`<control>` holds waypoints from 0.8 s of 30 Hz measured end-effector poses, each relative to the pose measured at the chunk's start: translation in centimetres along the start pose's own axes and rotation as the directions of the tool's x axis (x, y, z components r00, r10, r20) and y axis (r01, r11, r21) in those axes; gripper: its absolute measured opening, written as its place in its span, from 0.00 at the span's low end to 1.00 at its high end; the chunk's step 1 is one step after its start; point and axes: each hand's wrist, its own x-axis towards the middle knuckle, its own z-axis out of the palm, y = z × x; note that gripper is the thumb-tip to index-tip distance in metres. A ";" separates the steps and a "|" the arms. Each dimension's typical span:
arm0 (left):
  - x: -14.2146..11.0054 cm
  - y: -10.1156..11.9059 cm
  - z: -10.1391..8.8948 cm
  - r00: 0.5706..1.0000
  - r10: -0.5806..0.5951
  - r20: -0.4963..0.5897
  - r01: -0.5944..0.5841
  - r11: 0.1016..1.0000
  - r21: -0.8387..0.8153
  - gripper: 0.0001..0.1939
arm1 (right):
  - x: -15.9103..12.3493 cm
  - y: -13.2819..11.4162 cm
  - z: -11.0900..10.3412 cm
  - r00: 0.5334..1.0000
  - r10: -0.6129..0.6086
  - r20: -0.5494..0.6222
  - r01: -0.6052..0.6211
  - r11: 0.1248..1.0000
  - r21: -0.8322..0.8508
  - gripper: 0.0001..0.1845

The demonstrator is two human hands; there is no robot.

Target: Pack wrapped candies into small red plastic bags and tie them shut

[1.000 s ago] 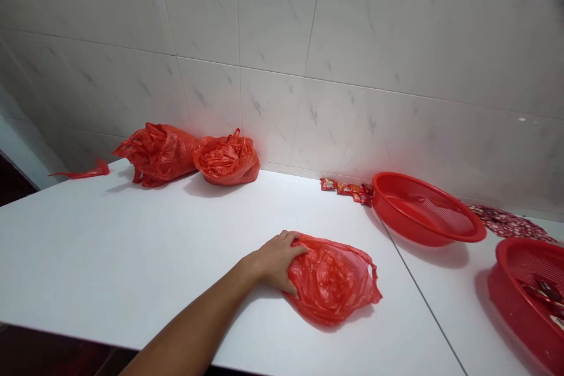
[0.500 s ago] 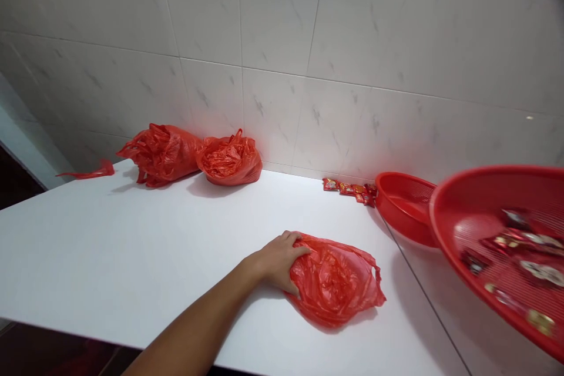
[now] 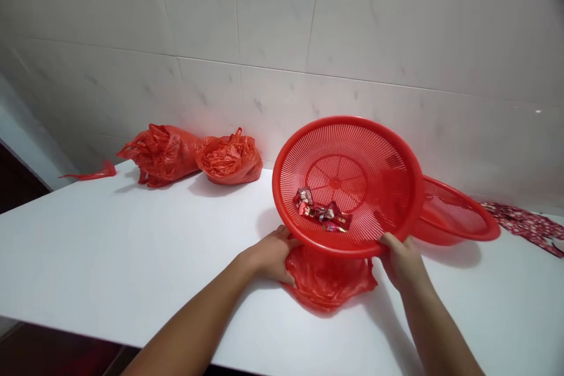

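With the right hand (image 3: 399, 261) clamped on the basket (image 3: 337, 170) and left hand (image 3: 274, 255) gripping the bag (image 3: 328, 282) beneath, a steady tilt should best control the packets (image 3: 324, 213) left of the right grip.

Tilted red basket (image 3: 335, 173), packets (image 3: 324, 212) inside; crumpled red bag (image 3: 328, 285) beneath

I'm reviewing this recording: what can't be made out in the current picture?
All in the head view:
Front red bag: far part of its mouth, hidden by the tilted basket.
Right hand: some fingertips, hidden behind the tilted basket's rim.
Rear basket: its left side, hidden by the tilted basket.
Wrapped packets: their print, too small to read.
Both forearms: cut off by the bottom edge.
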 end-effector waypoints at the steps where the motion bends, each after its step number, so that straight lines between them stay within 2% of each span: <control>1: 0.0 -0.2 -0.1 1.000 0.001 0.001 -0.001 1.000 -0.005 0.60 | 0.5 0.7 0.5 1.000 -0.017 0.003 0.017 1.000 -0.014 0.11; 4: -0.1 -0.5 -0.3 1.000 -0.010 0.001 0.010 1.000 -0.013 0.54 | 1.5 3.1 0.8 0.997 -0.067 -0.026 0.064 0.994 -0.087 0.09; 8: -0.1 -0.5 -0.9 1.000 -0.020 -0.004 0.020 1.000 -0.019 0.51 | 1.8 5.2 -0.3 0.997 -0.077 -0.013 0.074 0.979 -0.188 0.12; 13: 0.1 -0.4 -1.3 0.998 -0.059 0.030 0.059 0.998 -0.004 0.49 | 2.3 5.3 -1.8 1.000 0.003 0.008 0.000 0.963 -0.268 0.13; 18: 0.1 -0.8 -1.1 0.997 -0.068 0.039 0.068 0.998 0.008 0.48 | 2.6 5.2 -2.0 0.987 0.124 0.104 -0.103 0.976 -0.191 0.15; 24: 0.2 -0.7 -1.2 0.998 -0.059 0.029 0.059 0.998 -0.002 0.48 | 2.3 5.4 -1.5 0.986 0.133 0.105 -0.118 0.984 -0.135 0.17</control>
